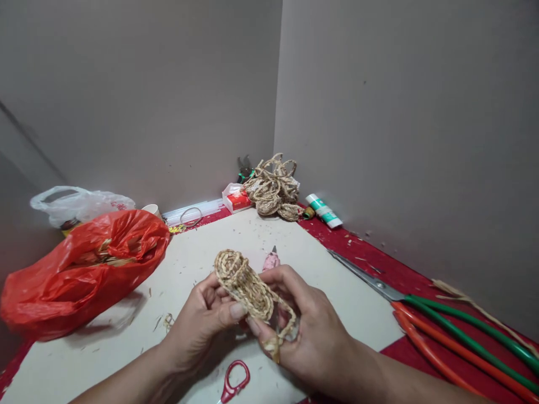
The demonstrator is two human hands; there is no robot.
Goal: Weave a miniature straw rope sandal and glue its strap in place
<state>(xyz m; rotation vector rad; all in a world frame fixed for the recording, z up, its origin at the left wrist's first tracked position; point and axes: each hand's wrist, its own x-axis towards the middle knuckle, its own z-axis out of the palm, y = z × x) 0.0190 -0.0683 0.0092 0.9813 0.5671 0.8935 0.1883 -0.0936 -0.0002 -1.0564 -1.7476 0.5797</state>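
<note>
A small woven straw piece point(244, 281), oval and coiled from braided straw, sits between both hands above a pale board point(185, 264). My left hand point(202, 322) pinches its lower left edge, thumb pressed on top. My right hand point(311, 331) grips its right end, where a loose braided tail point(280, 334) hangs down over the fingers. Behind the piece a pink tool with a metal tip point(272, 259) lies on the board, partly hidden.
Red-handled scissors point(233, 381) lie below the hands. A red plastic bag of straw point(80, 269) and a clear bag point(80, 203) sit left. A pile of braided straw point(273, 188), a red box point(236, 199) and a tube point(323, 211) fill the corner. Large shears point(421, 314) lie right.
</note>
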